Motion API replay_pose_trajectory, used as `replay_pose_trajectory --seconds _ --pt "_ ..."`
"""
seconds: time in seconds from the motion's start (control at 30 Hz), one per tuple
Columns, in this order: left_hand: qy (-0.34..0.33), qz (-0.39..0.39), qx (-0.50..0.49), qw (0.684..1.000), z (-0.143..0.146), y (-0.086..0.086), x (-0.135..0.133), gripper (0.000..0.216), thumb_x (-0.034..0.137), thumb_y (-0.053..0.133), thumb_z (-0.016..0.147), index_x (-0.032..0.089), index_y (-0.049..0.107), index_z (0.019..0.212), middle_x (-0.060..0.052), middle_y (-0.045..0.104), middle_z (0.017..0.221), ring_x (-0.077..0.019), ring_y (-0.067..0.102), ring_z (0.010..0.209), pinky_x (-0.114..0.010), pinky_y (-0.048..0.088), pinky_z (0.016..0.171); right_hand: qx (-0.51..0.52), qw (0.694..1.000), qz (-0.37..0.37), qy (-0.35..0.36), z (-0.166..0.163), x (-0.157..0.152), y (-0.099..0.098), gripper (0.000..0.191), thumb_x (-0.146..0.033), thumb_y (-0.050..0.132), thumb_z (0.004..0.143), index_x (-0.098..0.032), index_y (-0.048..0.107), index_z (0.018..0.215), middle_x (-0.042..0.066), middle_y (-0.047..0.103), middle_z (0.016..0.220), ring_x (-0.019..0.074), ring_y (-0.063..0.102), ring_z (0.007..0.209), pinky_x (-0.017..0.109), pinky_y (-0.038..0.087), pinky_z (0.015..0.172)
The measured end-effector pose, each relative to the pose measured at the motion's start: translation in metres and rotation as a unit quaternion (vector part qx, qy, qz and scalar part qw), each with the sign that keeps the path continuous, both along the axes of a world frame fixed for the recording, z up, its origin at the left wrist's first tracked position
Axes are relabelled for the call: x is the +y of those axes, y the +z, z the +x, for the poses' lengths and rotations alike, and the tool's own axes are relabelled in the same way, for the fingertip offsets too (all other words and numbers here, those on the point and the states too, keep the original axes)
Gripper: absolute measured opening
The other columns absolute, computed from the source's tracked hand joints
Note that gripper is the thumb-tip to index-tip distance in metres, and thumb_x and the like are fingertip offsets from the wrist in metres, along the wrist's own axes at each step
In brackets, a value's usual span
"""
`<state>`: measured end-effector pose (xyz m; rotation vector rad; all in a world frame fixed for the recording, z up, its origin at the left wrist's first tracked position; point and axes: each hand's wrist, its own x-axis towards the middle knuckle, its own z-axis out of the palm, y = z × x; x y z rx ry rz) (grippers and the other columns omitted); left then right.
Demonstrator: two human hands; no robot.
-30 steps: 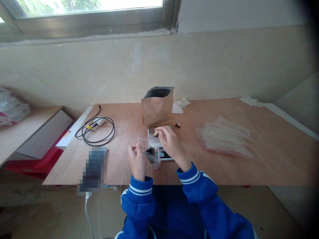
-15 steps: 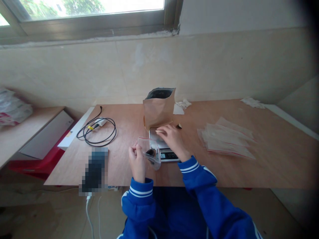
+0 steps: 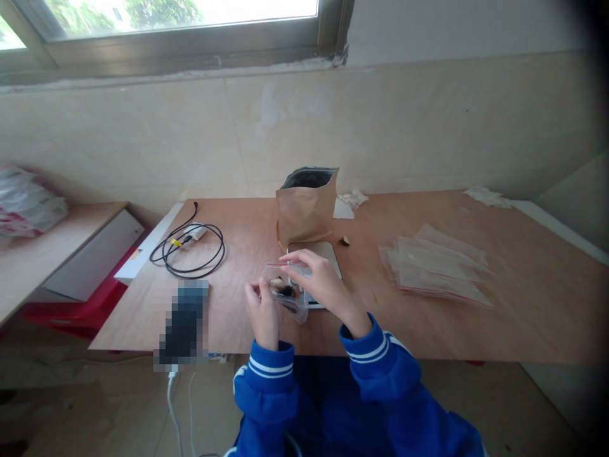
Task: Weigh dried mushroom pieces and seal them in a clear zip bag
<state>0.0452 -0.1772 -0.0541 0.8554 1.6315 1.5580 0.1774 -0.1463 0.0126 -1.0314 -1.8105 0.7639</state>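
My left hand (image 3: 261,311) is closed on the edge of a small clear zip bag (image 3: 287,291) with a red seal strip and dark pieces inside. My right hand (image 3: 318,284) is over the bag's mouth with its fingers pinched at the opening; what they pinch is too small to make out. Just behind the bag lies a small scale (image 3: 320,252) with a bare silver platform. An open brown paper pouch (image 3: 307,204) stands upright behind the scale. A small brown piece (image 3: 346,240) lies on the table to the scale's right.
A stack of empty clear zip bags (image 3: 435,265) lies to the right on the wooden table (image 3: 499,317). A coiled black cable (image 3: 190,249) and a blurred phone (image 3: 183,324) lie to the left. White tissue scraps (image 3: 354,197) sit by the wall. Left of the table are a lower shelf and a red box.
My right hand left the scale's platform and came back to the mouth of the bag in my left hand. The left hand stayed in place.
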Motion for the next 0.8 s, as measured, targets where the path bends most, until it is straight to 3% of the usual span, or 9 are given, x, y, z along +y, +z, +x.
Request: replay_pose_trajectory --seconds 0.13,0.3,0.43,0.53,0.63,0.7,0.8 --pt "0.022 0.004 -0.030 0.999 -0.003 0.000 0.001 0.033 0.052 0.050 0.083 0.019 0.048 0.082 -0.003 0.062 0.080 -0.0171 0.062 0.077 -0.033 0.048 0.073 -0.014 1.000 0.001 -0.026 0.012 -0.017 -0.008 0.024 -0.035 0.052 0.091 -0.023 0.061 0.110 0.007 0.063 0.111 0.0200 0.059 0.105 0.036 0.046 0.094" --pt "0.041 0.016 -0.125 0.991 0.006 0.015 -0.003 0.032 0.049 0.055 0.081 0.018 0.046 0.083 -0.003 0.062 0.084 -0.0164 0.063 0.077 -0.033 0.050 0.073 -0.021 0.995 -0.095 -0.023 0.012 -0.048 -0.031 0.075 -0.043 0.072 0.074 -0.022 0.036 0.137 0.013 0.047 0.137 0.0264 0.048 0.125 0.044 0.041 0.104" --pt "0.024 0.039 -0.159 0.986 0.015 0.027 -0.012 0.030 0.049 0.053 0.084 0.018 0.049 0.085 -0.004 0.062 0.088 -0.0179 0.064 0.085 -0.034 0.050 0.078 0.074 0.988 -0.128 -0.037 0.005 -0.052 -0.042 0.050 -0.037 0.061 0.085 -0.022 0.045 0.130 0.010 0.058 0.128 0.0232 0.056 0.117 0.041 0.045 0.100" --pt "0.036 0.049 -0.078 0.995 0.015 0.028 -0.016 0.034 0.050 0.046 0.088 0.018 0.055 0.092 -0.008 0.062 0.103 -0.0207 0.060 0.103 -0.038 0.045 0.092 0.129 0.982 -0.133 -0.030 0.009 -0.049 -0.037 0.039 -0.039 0.057 0.088 -0.022 0.056 0.124 0.008 0.062 0.125 0.0233 0.056 0.118 0.041 0.042 0.104" --pt "0.062 0.083 -0.008 0.995 0.008 0.027 -0.017 0.032 0.047 0.051 0.086 0.019 0.056 0.100 -0.009 0.055 0.126 -0.0212 0.050 0.121 -0.037 0.038 0.103 0.180 0.974 -0.134 -0.013 0.021 -0.049 -0.030 0.038 -0.042 0.050 0.092 -0.023 0.060 0.123 0.005 0.059 0.131 0.0223 0.050 0.126 0.040 0.037 0.109" --pt "0.020 0.104 0.005 0.994 0.003 0.028 -0.017 0.034 0.046 0.052 0.087 0.020 0.056 0.109 -0.009 0.054 0.131 -0.0207 0.050 0.123 -0.036 0.037 0.104 0.202 0.970 -0.133 -0.020 0.029 -0.049 -0.030 0.038 -0.044 0.046 0.094 -0.023 0.062 0.122 0.005 0.059 0.131 0.0219 0.049 0.128 0.040 0.035 0.111" --pt "-0.123 0.108 -0.014 0.986 -0.003 0.031 -0.016 0.041 0.048 0.048 0.088 0.018 0.062 0.112 -0.009 0.064 0.117 -0.0216 0.059 0.110 -0.035 0.044 0.097 0.209 0.968 -0.128 -0.046 0.035 -0.051 -0.036 0.040 -0.047 0.044 0.094 -0.023 0.062 0.121 0.006 0.062 0.128 0.0222 0.051 0.125 0.041 0.035 0.111"
